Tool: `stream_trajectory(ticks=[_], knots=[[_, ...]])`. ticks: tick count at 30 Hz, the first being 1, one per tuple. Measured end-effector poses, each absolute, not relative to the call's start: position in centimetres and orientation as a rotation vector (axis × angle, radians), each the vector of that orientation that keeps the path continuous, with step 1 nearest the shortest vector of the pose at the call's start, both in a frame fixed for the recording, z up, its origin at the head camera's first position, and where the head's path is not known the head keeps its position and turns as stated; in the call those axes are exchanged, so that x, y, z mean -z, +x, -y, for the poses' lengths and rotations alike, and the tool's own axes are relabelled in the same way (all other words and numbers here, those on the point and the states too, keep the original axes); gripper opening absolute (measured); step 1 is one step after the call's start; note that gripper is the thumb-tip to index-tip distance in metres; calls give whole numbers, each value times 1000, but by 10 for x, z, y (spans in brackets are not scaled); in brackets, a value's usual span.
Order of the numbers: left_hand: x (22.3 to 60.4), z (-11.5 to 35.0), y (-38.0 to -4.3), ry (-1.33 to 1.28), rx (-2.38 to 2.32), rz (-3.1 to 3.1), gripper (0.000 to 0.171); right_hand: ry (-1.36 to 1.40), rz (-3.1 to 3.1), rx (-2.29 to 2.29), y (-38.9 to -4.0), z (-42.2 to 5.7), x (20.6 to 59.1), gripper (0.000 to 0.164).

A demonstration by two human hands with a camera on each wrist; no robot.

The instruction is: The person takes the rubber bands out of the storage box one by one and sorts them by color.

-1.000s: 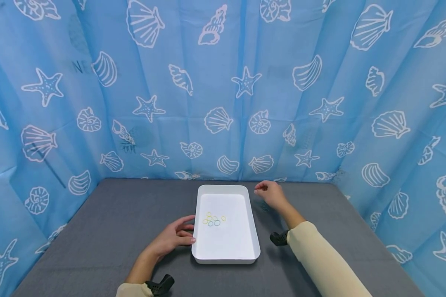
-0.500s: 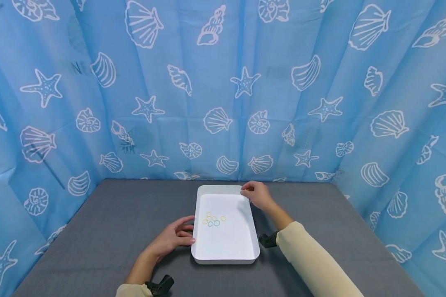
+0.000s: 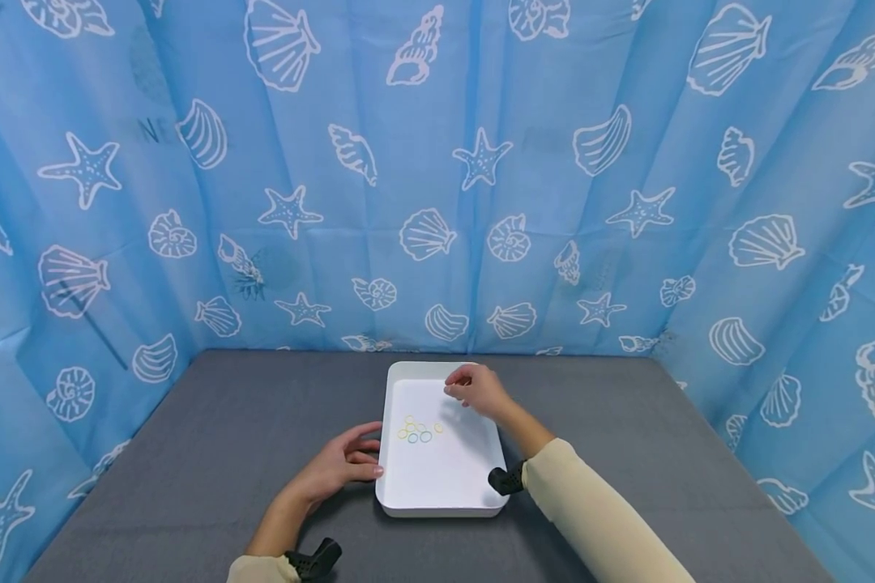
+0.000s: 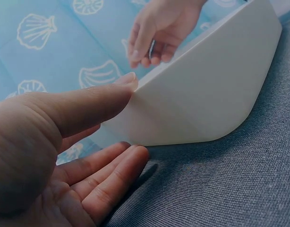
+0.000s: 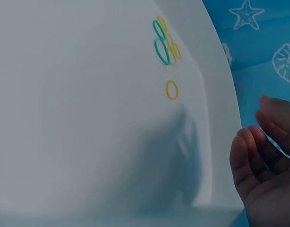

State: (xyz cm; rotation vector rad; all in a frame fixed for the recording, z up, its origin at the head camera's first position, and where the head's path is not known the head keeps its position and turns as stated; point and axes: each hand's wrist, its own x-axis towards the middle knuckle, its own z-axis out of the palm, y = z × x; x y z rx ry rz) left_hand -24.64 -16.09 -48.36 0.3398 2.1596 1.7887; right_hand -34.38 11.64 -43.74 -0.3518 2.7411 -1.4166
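My left hand (image 3: 341,460) rests at the near left side of a white tray (image 3: 443,490). In the left wrist view its thumb touches the rim while the other fingers lie loosely extended by the tray's base. Over the tray's far right part hovers my right hand (image 3: 477,390), fingers curled and thumb bent in. A thin light-blue loop, apparently a rubber band (image 5: 277,145), shows between those fingers. Inside the tray, yellow rubber bands (image 5: 171,89) and green rubber bands (image 5: 161,51) lie in a loose cluster left of the middle, one yellow band slightly apart.
The tray stands on a grey cloth-covered table (image 3: 262,421). A blue curtain (image 3: 437,178) with white shell and starfish prints hangs behind and along both sides. Black wrist-worn devices sit on both arms; the right forearm (image 3: 528,433) crosses the tray's right rim.
My right hand has moved left from beside the tray's far right corner, across the rim, to above the tray floor. The left hand and the bands in the tray have stayed put.
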Motion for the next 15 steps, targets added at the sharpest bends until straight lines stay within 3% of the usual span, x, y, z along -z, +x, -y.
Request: stream_trajectory(ticks=[15], knots=[[484,161,-248,351,-1808,-2138,77,-519,-2710,1054,-336,-99,448,8]])
